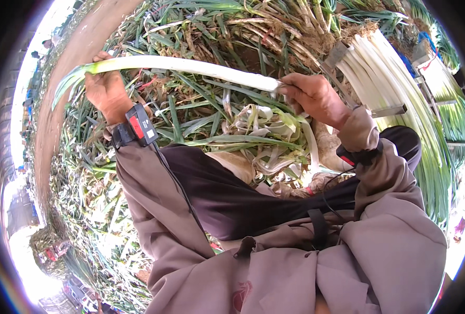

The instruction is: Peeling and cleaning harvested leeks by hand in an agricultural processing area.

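Observation:
A long white leek (185,65) stretches across in front of me, slightly bowed, its green leaf end at the left and its root end at the right. My left hand (107,91) is closed round it near the green leaves, the leaf tips sticking out beyond. At the other end, my right hand (318,97) pinches the leek's root end between thumb and fingers. Below it, peeled-off outer leaves (269,136) lie heaped between my legs. To the right of my right hand, a thick row of cleaned leeks (389,78) rests in a metal rack (337,55).
Untrimmed leeks with brown roots (295,36) are piled at the far side. Green leaf waste (101,209) covers the ground at the left, beside a bare dirt strip (59,99). Another bundle of leeks (441,86) stands at the far right.

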